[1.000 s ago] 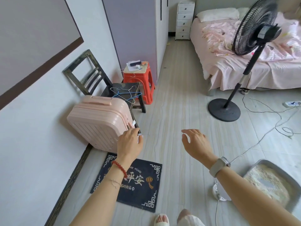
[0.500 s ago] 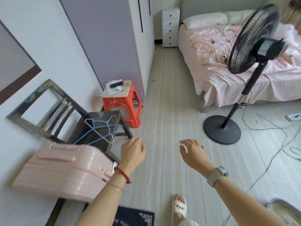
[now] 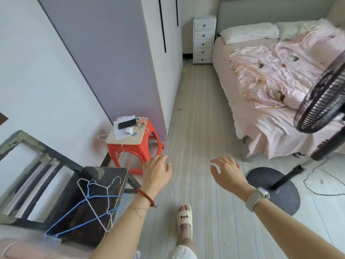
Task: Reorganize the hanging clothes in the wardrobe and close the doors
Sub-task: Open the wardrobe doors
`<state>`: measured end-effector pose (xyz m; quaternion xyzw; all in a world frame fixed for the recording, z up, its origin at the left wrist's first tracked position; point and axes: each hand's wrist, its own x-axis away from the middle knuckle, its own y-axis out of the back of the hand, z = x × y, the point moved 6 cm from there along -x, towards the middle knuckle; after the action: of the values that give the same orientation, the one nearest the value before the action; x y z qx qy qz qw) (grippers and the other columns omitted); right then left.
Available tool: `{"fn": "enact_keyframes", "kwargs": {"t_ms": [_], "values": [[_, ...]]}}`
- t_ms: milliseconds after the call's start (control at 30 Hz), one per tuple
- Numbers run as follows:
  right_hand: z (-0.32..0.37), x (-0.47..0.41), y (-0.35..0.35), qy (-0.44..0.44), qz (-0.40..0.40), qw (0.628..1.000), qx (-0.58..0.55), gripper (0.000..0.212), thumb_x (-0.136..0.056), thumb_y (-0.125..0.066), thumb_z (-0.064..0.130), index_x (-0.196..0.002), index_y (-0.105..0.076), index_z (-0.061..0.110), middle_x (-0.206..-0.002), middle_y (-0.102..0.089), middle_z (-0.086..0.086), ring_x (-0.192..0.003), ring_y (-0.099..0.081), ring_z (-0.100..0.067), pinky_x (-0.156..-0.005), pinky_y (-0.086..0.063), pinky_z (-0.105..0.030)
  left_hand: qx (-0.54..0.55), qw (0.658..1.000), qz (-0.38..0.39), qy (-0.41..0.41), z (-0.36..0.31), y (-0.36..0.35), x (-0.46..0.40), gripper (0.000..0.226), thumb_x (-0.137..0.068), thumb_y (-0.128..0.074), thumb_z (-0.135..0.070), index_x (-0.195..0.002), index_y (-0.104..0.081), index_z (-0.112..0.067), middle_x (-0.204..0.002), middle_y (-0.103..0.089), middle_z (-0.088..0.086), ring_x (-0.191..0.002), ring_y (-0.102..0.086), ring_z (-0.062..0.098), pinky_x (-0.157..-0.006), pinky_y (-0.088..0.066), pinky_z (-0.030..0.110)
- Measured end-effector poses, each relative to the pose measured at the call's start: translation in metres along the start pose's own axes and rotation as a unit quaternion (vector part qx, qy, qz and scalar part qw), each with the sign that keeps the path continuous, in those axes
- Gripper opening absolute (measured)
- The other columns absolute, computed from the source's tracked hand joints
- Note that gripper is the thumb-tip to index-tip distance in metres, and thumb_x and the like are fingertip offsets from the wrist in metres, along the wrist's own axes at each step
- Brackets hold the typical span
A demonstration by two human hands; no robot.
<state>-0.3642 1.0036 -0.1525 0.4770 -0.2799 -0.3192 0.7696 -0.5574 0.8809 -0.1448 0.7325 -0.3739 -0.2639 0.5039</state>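
Observation:
The wardrobe [image 3: 115, 58] stands ahead on the left, its lilac side panel toward me and its white doors [image 3: 168, 30] with dark vertical handles seen edge-on. No hanging clothes show. My left hand [image 3: 155, 171] hovers over the floor beside the dark chair, fingers relaxed and holding nothing. My right hand [image 3: 226, 173], a watch on its wrist, floats at the same height with loose fingers, also holding nothing. Blue and white wire hangers [image 3: 93, 204] lie on the chair seat.
A dark wooden chair [image 3: 56, 184] stands at the left. A red stool [image 3: 130, 146] with a phone, papers and a hanger is beside the wardrobe. A bed [image 3: 280, 86] and standing fan [image 3: 321, 101] fill the right, cables on the floor. A white drawer unit [image 3: 204, 39] stands far back.
I have walked forward past the pink suitcase, which my left hand let go of. The wardrobe, stool and chair are closer. Both hands stay raised and holding nothing.

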Motion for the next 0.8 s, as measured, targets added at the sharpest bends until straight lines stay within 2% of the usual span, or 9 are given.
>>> {"fn": "enact_keyframes", "kwargs": {"t_ms": [100,267,367,533,667,800], "values": [[0.002,-0.087,0.017,-0.005,-0.009,1.000,0.009,0.036,-0.094,-0.037,0.033,-0.125,-0.051,0.022,-0.133,-0.048,0.003,-0.128,-0.032,-0.020,-0.107,-0.023,-0.039,-0.007,1.000,-0.023,-0.017,0.004,0.009,-0.088,0.034,-0.092,-0.047,-0.028,-0.122,-0.054,-0.015,-0.122,-0.059,0.002,-0.114,-0.052,0.022,-0.096,-0.036,0.034],[0.016,-0.234,0.065,-0.012,-0.027,0.999,0.014,0.031,-0.092,-0.037,0.027,-0.113,-0.056,0.014,-0.119,-0.056,-0.005,-0.117,-0.042,-0.027,-0.097,-0.030,-0.035,-0.016,0.998,-0.051,-0.036,-0.002,0.036,-0.246,0.030,-0.090,-0.048,-0.026,-0.114,-0.058,-0.010,-0.114,-0.061,0.006,-0.108,-0.054,0.027,-0.091,-0.037,0.033],[0.010,-0.301,0.084,-0.021,-0.026,0.999,-0.004,0.030,-0.092,-0.037,0.026,-0.113,-0.055,0.015,-0.121,-0.054,-0.005,-0.117,-0.042,-0.027,-0.095,-0.031,-0.035,-0.015,0.998,-0.050,-0.036,-0.014,0.039,-0.323,0.030,-0.089,-0.050,-0.025,-0.111,-0.060,-0.008,-0.113,-0.063,0.010,-0.105,-0.057,0.029,-0.088,-0.040,0.035],[-0.024,-0.400,0.100,-0.044,-0.017,0.999,-0.027,0.032,-0.093,-0.037,0.029,-0.119,-0.052,0.018,-0.131,-0.047,-0.003,-0.121,-0.039,-0.029,-0.094,-0.034,-0.037,-0.024,0.998,-0.009,-0.051,-0.044,0.011,-0.432,0.038,-0.091,-0.046,-0.028,-0.126,-0.052,-0.016,-0.126,-0.057,0.003,-0.116,-0.052,0.023,-0.097,-0.036,0.033],[-0.067,-0.494,0.112,-0.044,-0.008,0.999,-0.025,0.024,-0.092,-0.034,0.027,-0.101,-0.053,0.017,-0.121,-0.052,-0.004,-0.114,-0.043,-0.031,-0.087,-0.035,-0.037,-0.030,0.998,0.020,-0.054,-0.078,-0.023,-0.524,0.039,-0.093,-0.043,-0.030,-0.129,-0.049,-0.017,-0.133,-0.051,0.000,-0.120,-0.048,0.022,-0.101,-0.034,0.036],[-0.108,-0.597,0.149,-0.042,0.009,0.999,-0.014,0.033,-0.094,-0.034,0.029,-0.115,-0.053,0.014,-0.126,-0.051,-0.004,-0.118,-0.041,-0.030,-0.094,-0.034,-0.039,-0.027,0.998,0.018,-0.045,-0.119,-0.030,-0.630,0.038,-0.094,-0.041,-0.029,-0.130,-0.048,-0.017,-0.133,-0.050,0.000,-0.120,-0.047,0.021,-0.099,-0.034,0.035]]}}
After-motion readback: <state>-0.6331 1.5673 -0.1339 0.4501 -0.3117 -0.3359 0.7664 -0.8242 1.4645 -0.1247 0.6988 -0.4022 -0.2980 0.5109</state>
